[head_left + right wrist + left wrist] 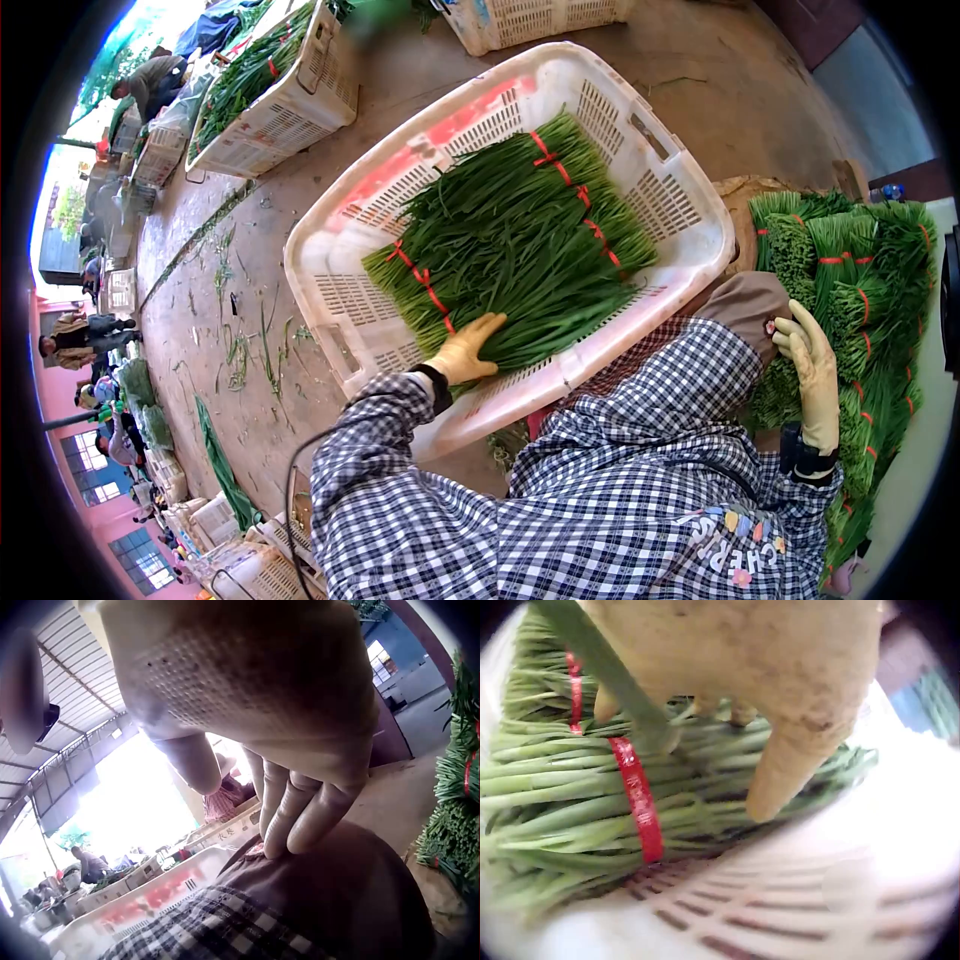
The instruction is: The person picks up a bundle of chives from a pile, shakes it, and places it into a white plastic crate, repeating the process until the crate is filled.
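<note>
Bundles of green chives, bound with red ties, lie in a white plastic crate in front of me. My gloved left hand rests on the chives at the crate's near side, fingers extended over the leaves. Seen from the left wrist, the thumb and fingers of that glove lie spread across a bundle beside its red tie. My gloved right hand hangs loosely bent and holds nothing. Its fingertips are right at my brown-covered knee, beside a small reddish spot.
More tied chive bundles are piled to my right. Other crates stand ahead, one filled with greens. Loose leaves litter the floor on the left. People work farther off, among more crates.
</note>
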